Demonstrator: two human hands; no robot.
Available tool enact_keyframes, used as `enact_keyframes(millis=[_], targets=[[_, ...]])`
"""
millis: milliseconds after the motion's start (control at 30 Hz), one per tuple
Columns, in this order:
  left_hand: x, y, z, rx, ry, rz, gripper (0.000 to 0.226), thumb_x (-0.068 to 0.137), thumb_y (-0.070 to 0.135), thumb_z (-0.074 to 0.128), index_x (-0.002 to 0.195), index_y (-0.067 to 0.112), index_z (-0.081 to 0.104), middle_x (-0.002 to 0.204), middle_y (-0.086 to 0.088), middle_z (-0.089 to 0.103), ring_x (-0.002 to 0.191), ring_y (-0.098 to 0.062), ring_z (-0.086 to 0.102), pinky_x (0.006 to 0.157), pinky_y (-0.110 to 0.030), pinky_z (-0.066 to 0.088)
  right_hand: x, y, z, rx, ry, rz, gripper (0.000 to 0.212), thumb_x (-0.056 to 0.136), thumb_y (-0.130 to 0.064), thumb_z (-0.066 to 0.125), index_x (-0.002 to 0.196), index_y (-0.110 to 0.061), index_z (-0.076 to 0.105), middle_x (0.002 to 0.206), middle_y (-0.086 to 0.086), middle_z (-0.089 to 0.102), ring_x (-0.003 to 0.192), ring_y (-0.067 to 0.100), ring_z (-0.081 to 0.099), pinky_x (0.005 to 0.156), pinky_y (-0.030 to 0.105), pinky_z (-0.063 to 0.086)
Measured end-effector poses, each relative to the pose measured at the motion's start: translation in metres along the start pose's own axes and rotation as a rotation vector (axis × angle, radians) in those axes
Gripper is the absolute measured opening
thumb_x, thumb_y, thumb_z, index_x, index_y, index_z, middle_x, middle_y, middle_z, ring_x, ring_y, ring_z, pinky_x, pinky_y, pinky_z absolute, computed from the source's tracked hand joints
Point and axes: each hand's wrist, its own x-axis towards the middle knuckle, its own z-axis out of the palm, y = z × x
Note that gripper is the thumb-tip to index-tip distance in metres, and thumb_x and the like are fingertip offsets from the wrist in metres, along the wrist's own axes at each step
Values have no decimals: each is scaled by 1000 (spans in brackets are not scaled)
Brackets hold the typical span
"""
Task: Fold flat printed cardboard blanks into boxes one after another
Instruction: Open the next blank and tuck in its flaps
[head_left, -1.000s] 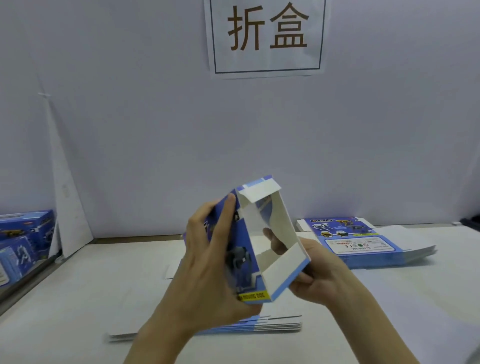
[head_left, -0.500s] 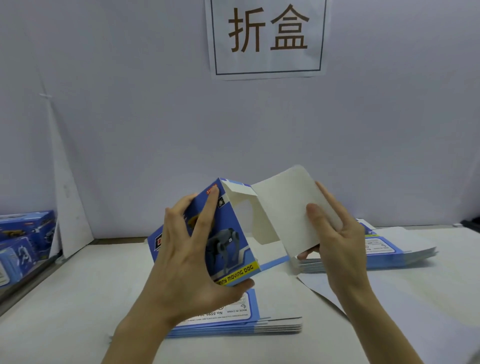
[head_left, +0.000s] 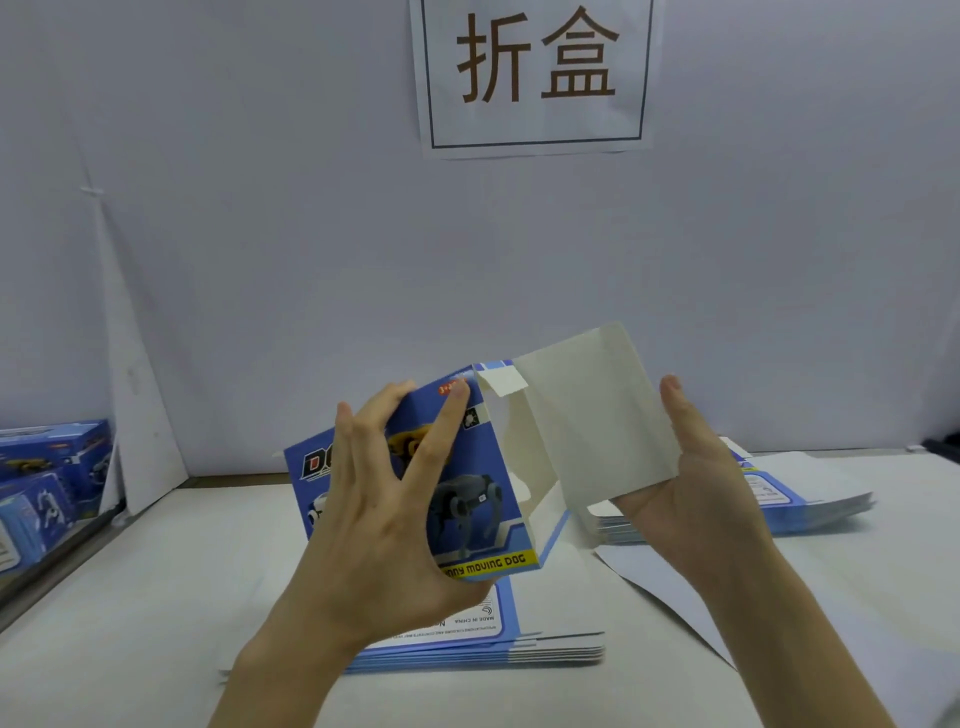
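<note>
Blue printed card fills the middle of the frame: the half-formed box (head_left: 467, 483) is held up above the desk (head_left: 156, 597), its open end turned toward the right. I see the left hand (head_left: 384, 499) gripping it, fingers spread across the dog picture and thumb tucked under the yellow-striped lower edge. That clamp, I judge, keeps the tube square while the end gets closed. The right hand (head_left: 696, 483) is flat, fingers straight, palm laid behind the big white flap (head_left: 597, 415) and pinching nothing; it looks set to swing that flap over the opening. A small dust flap (head_left: 498, 382) at the top corner leans inward, so I reckon the large one goes over it next. Directly beneath, lower centre, lies a stack of flat blanks (head_left: 519, 649), within easy reach for the next box. A second stack (head_left: 810, 499) sits at the right, behind the right hand. Finished boxes (head_left: 47, 467) are parked at the far left edge, out of the working space.
</note>
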Motion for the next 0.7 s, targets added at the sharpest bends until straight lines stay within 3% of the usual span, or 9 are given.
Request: enact_keyframes(millis=[100,233,367,433,567,700], targets=[[0,-1,-1,6,3,-1,122,48,57,75,149,31,10,145,0,13,135,-24,22,88,-65,48,-1,0,-2,-73,-51,18,32,84,-39,55,83,-19,80,94,4,75,85,16,73,66,31,59],[-1,-2,-2,-34,18,-29,125,47,59,75,147,41,3,146,4,9,138,-37,24,82,-59,53,2,2,-7,-331,69,-54,22,75,-35,63,83,-24,79,90,3,75,73,12,70,56,25,55],[-1,-4,-3,-16,-1,-23,125,47,60,74,146,44,-1,146,5,7,138,-37,25,89,-61,50,-1,-4,-3,-260,12,-12,23,69,-38,66,79,-24,80,82,-2,75,69,8,69,54,21,54],[-1,-4,-3,-7,2,-12,124,48,60,74,146,42,1,146,4,8,138,-36,25,89,-61,50,-2,-3,-2,-325,32,-48,25,69,-40,66,82,-24,80,84,-2,75,71,9,68,57,23,56],[1,0,-2,45,52,11,116,55,70,63,149,32,8,145,-3,15,134,-28,26,86,-64,49,-4,6,0,-543,230,-184,19,82,-35,65,88,-22,77,87,-2,74,79,15,62,69,36,49],[3,4,2,155,98,24,109,62,73,59,148,19,21,139,-18,26,129,-32,29,90,-68,44,-16,11,17,-607,124,-358,20,90,-29,58,86,-24,78,82,-8,74,73,7,62,63,19,49]])
